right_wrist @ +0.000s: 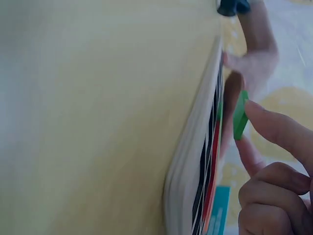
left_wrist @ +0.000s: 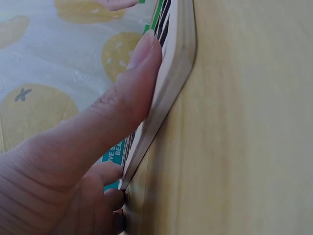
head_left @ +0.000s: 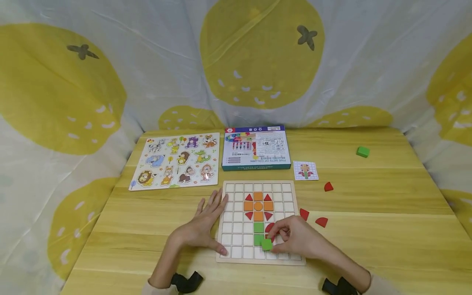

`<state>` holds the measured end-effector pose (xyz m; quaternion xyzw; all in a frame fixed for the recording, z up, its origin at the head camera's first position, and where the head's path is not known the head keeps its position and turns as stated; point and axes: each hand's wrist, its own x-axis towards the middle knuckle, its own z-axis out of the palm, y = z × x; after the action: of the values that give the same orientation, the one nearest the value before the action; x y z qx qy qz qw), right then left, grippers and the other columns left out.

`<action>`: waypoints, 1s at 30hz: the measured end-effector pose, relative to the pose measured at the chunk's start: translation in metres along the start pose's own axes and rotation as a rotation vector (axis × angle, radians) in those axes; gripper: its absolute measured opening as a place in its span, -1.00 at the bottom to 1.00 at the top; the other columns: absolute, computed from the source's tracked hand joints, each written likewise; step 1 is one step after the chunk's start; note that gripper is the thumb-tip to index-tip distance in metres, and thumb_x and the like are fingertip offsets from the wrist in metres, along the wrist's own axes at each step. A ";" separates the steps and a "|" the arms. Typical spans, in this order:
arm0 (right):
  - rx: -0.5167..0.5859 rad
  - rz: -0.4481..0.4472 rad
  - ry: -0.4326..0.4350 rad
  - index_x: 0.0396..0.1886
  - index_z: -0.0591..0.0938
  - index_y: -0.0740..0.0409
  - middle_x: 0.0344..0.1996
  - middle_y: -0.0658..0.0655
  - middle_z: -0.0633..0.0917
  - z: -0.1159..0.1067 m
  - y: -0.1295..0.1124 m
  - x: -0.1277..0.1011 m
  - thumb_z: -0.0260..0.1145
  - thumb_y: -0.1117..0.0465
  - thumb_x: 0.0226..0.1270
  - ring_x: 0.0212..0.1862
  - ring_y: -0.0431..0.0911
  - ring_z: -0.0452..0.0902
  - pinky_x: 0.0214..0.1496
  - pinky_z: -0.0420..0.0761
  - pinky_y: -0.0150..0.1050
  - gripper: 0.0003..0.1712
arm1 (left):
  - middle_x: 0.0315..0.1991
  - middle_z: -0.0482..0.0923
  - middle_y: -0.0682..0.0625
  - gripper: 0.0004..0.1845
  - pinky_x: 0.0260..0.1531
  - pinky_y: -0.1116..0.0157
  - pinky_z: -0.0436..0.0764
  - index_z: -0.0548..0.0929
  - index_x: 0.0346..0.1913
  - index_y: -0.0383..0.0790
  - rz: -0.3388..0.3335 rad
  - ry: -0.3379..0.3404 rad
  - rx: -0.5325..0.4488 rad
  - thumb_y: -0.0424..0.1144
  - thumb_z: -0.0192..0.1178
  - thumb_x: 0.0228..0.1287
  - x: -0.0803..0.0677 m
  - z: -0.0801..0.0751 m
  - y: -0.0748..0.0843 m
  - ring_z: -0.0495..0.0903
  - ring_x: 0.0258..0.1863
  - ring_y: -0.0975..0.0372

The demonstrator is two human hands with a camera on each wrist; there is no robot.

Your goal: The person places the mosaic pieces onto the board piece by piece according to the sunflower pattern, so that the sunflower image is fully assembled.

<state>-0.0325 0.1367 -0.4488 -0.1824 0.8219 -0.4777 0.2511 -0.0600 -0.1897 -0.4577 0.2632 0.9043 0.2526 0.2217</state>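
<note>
Head view first: I've got the grid board [head_left: 236, 221] flat on the table [head_left: 368, 229], a flower of orange and red tiles already set in its upper middle, two green squares running down as a stem. My right hand [head_left: 295, 237] pinches a green tile [head_left: 266, 244] just above the bottom rows, right below that stem. My left hand [head_left: 204, 225] lies flat, fingers straight, along the board's left edge, steadying it. Loose red pieces [head_left: 321, 221] sit just right of the board, a pattern card [head_left: 305, 170] beyond, a spare green block [head_left: 363, 152] well apart at far right.

Left wrist view: the thumb [left_wrist: 127, 93] presses straight against the board's wooden edge [left_wrist: 171, 83], nothing clamped.

Right wrist view: the green tile [right_wrist: 239, 115] stands tilted off the board face [right_wrist: 208, 161], held at the fingertips [right_wrist: 274, 127]; whether a corner touches the board I cannot tell.

My read: this is the placing step for the third stem tile. Next I'd need to level the tile, line it up with the empty cell under the stem, and lower it in square while the left hand braces.
</note>
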 end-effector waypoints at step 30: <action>-0.071 -0.109 -0.066 -0.19 0.88 -0.07 -0.78 -0.19 0.24 0.024 -0.004 0.008 0.64 0.25 0.08 -0.63 -0.36 0.11 -0.51 0.13 -0.49 -0.73 | 0.69 -0.60 -0.17 0.63 0.59 -0.27 -0.47 -0.29 0.68 -0.22 -0.008 -0.002 -0.013 0.20 0.69 -0.26 0.000 0.000 0.000 -0.55 0.68 -0.11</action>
<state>-0.0249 0.1136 -0.4568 -0.2512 0.8185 -0.4549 0.2449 -0.0603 -0.1899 -0.4579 0.2581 0.9035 0.2574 0.2255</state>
